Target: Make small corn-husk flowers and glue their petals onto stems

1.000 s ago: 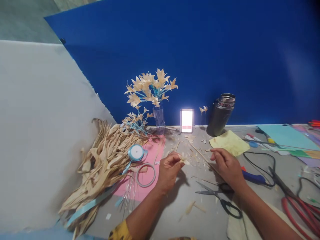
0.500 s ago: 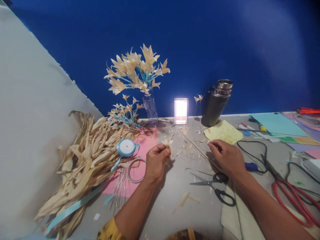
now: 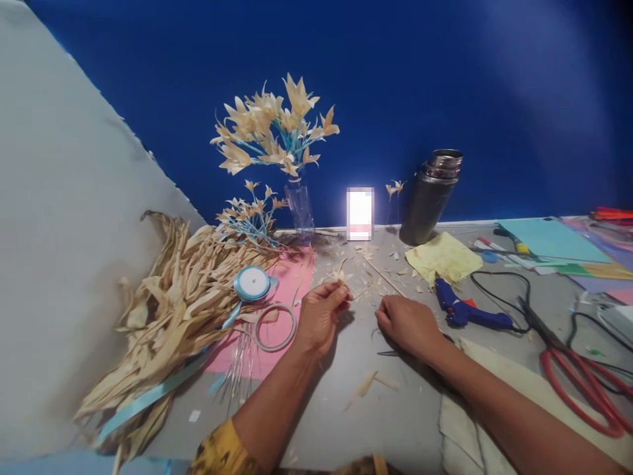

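Note:
My left hand [image 3: 319, 320] pinches a small pale corn-husk flower [image 3: 341, 274] between thumb and fingertips, its petals pointing up. To the right, my right hand [image 3: 409, 326] is closed, its fingers curled near the tabletop; whatever they may hold is hidden. Beneath that hand lie black-handled scissors [image 3: 388, 353], with only the blade tips showing well. A thin dry stick [image 3: 384, 275] and scattered husk scraps [image 3: 366, 384] are near both hands. Right of my right hand rests a blue glue gun [image 3: 465, 312] with its black cord.
At left, a heap of dried husks [image 3: 178, 297] adjoins pink paper [image 3: 270, 359], a ribbon spool [image 3: 252, 284] and a tape ring [image 3: 275, 328]. Husk flowers [image 3: 277, 125] stand in a clear bottle [image 3: 299, 204]. A dark flask [image 3: 429, 198], yellow paper [image 3: 442, 257] and red-handled shears [image 3: 578, 382] are rightward.
My right hand has moved left, towards my left hand, uncovering the glue gun and covering most of the scissors. My left hand still pinches the flower. The view has shifted slightly.

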Demonstrator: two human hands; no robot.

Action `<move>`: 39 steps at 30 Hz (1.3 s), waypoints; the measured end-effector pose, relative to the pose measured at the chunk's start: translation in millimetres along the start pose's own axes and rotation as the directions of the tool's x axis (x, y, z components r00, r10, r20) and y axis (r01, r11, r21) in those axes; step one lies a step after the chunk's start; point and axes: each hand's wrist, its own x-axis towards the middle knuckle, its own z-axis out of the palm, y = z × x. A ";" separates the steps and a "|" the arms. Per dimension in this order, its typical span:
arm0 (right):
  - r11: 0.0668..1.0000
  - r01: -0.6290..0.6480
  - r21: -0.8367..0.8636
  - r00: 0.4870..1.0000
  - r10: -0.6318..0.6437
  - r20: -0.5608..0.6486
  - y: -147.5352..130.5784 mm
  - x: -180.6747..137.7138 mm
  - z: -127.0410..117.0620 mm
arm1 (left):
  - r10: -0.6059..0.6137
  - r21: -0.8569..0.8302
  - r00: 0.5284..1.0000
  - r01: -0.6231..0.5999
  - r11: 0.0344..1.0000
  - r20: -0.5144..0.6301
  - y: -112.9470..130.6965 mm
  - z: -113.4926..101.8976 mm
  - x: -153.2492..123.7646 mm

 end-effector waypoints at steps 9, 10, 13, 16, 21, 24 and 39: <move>0.998 0.020 -0.053 1.000 -0.020 0.013 -6.0 -7.3 -3.7 | -0.081 -0.090 0.997 0.081 0.993 -0.002 -3.6 -6.1 1.6; 0.998 0.026 -0.058 1.000 -0.026 0.010 -7.9 -8.8 -3.3 | -0.084 -0.091 0.996 0.084 0.992 -0.002 -4.1 -6.2 1.0; 0.998 0.028 -0.056 1.000 -0.028 0.006 -15.3 -11.9 -1.5 | -0.090 -0.088 0.996 0.089 0.992 0.004 -5.3 -5.1 -1.5; 1.000 0.020 0.005 1.000 -0.020 0.022 -20.2 -12.7 0.6 | -0.101 -0.096 0.995 0.103 0.990 0.028 -5.9 -3.1 -4.5; 0.938 0.074 0.339 0.997 -0.071 -0.022 -9.4 -7.0 3.2 | -0.142 -0.168 0.988 0.151 0.974 0.064 -7.0 -2.9 -6.2; 0.801 0.103 0.590 0.994 -0.110 -0.025 1.6 -1.8 1.0 | -0.187 -0.245 0.980 0.199 0.949 0.070 -7.2 -3.0 -5.5; 0.459 0.157 0.874 0.981 -0.173 -0.085 -13.5 -18.7 -66.0 | -0.317 -0.476 0.929 0.369 0.798 0.190 13.9 3.6 1.4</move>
